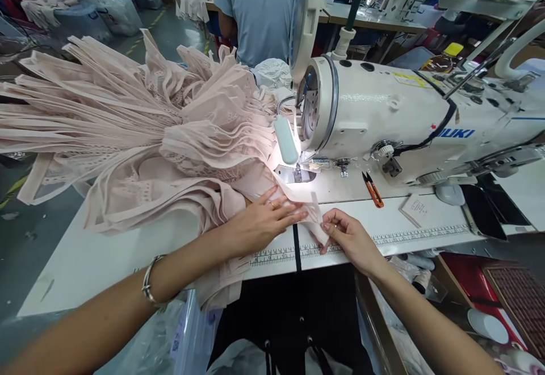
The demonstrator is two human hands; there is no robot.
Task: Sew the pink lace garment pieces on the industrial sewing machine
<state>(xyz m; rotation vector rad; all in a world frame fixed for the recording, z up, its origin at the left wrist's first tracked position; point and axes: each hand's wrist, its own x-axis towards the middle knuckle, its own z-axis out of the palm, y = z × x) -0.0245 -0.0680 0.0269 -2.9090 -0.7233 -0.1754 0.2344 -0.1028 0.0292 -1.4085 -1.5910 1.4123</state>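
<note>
In the head view a pale pink fabric piece [307, 214] lies in front of the sewing machine [361, 113]. My left hand [266, 220] rests flat on it, fingers stretched out toward the right. At the piece's right end, my right hand [347, 236] pinches the edge between thumb and fingers, just above the ruler tape [409, 237]. Leftward, the fabric runs into a large heap of pale pink lace garments [200, 125]. The machine's needle area [298, 171] is lit and lies just behind my left hand.
Orange thread snips [373, 190] lie right of the needle area. Farther right are a small stack of labels [416, 210] and a dark phone-like object [483, 210]. A blue-shirted person [259, 11] is beyond the heap. A plastic bin [193, 329] stands below the table edge.
</note>
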